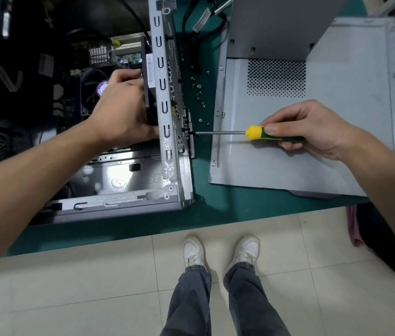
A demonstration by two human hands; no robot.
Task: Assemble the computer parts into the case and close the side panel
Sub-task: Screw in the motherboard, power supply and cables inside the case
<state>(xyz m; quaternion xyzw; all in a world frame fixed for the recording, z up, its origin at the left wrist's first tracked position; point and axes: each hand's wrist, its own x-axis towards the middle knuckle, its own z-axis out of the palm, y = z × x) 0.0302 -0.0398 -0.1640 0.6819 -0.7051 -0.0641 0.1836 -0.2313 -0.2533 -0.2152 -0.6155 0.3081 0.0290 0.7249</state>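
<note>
Here, ribbed green screwdriver (steel shaft), perforated case

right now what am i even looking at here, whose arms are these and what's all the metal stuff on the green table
This is one picture from a camera worn on a person's head, looking down, so the arms are that person's own; their shoes show on the tiled floor below. No robot is involved.

On the green table lies an open computer case with its insides showing. The left hand reaches inside and grips a dark part against the case's rear wall. The right hand holds a screwdriver with a yellow and green handle, its tip at a screw on the outside of that wall.

To the right lies the grey side panel, taken off. Between it and the case are loose screws and black cables.
</note>
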